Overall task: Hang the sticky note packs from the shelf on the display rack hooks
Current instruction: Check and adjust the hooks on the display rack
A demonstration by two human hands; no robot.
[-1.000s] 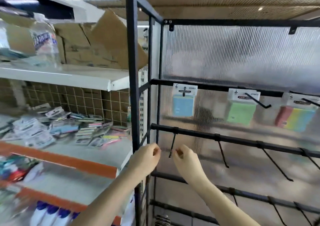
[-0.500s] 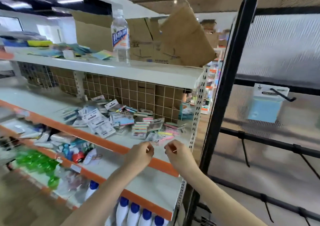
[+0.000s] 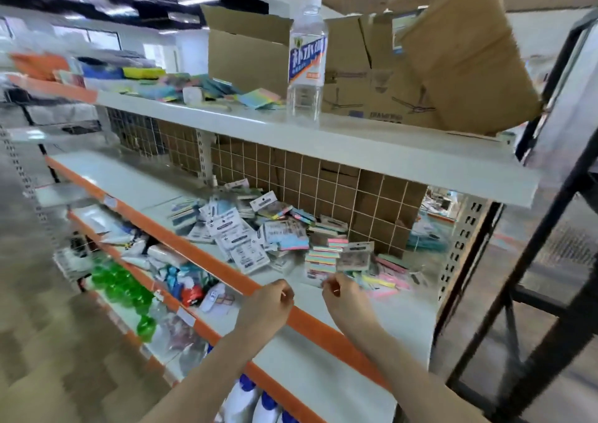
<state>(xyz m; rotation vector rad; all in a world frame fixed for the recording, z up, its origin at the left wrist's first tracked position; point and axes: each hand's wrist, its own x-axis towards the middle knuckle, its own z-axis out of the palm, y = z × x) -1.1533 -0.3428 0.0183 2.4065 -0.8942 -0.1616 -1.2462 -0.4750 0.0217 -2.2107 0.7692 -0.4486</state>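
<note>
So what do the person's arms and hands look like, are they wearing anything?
Nothing that shows. The left hand and the right hand are bare, with no gloves, rings or watch in view. Both forearms are bare too, right down to the bottom edge of the picture, so no sleeves can be seen.

2 curled, empty hands, left hand (image 3: 270, 302), right hand (image 3: 344, 301), near sticky note packs (image 3: 275, 238) heaped on shelf (image 3: 323, 351)

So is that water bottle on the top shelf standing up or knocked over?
Upright. The water bottle stands on its base on the top shelf, cap uppermost, in front of the cardboard box.
</note>
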